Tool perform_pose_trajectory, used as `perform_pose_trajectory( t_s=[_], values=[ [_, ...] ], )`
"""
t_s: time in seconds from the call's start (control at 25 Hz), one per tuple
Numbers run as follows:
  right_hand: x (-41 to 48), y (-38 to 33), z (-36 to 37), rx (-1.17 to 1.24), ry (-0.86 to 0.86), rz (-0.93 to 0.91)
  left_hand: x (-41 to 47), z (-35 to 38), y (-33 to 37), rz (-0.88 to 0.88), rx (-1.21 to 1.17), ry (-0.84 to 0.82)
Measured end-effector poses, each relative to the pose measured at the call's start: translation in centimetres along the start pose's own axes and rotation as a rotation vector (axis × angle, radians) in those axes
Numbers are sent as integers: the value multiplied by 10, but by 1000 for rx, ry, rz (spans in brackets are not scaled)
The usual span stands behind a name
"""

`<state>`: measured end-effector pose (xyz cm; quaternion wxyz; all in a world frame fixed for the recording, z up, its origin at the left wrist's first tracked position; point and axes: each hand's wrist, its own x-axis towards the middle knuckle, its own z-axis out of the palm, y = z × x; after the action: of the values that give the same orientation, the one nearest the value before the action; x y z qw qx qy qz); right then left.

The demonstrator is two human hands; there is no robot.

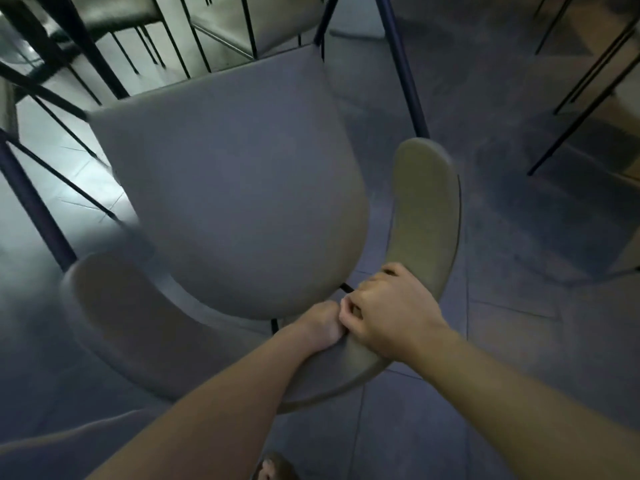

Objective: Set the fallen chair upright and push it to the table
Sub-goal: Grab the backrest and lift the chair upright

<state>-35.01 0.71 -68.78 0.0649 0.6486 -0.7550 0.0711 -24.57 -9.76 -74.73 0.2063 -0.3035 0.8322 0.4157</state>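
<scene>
- Chair point(228, 188) stood upright on the floor point(485, 237), seat facing up, viewed from directly above; righting step judged done.
- My left hand point(320, 323) was closed over the curved backrest point(429, 209) at its middle, fingers curled over the inner edge.
- My right hand point(388, 306) was clamped on the same backrest, just beside the left, the two touching.
- Front edge of the seat sat near dark legs point(401, 64) at the top of view; I judged these the worktop's, though its surface was not in view.
- Other chairs point(221, 26) stood tucked in beyond.
- Remaining, as I judged: push the chair forward between those legs until the seat goes under.
- Image edges blurred; could not tell whether all four chair feet met the floor.
</scene>
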Motion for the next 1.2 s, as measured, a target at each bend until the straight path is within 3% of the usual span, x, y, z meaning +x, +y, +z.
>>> perform_pose_trajectory(
  t_s=[0.12,0.6,0.88,1.2],
  values=[
    [28,5,-12,27,3,-41,5,-26,-1,36,-29,-51],
    [142,11,-54,46,-19,-97,18,-134,1,-106,-217,-49],
    [202,18,-69,42,-132,-97,13,-199,0,-91,-26,-53],
    [309,23,-78,81,-249,-116,20,-295,-20,-295,180,195]
  ],
)
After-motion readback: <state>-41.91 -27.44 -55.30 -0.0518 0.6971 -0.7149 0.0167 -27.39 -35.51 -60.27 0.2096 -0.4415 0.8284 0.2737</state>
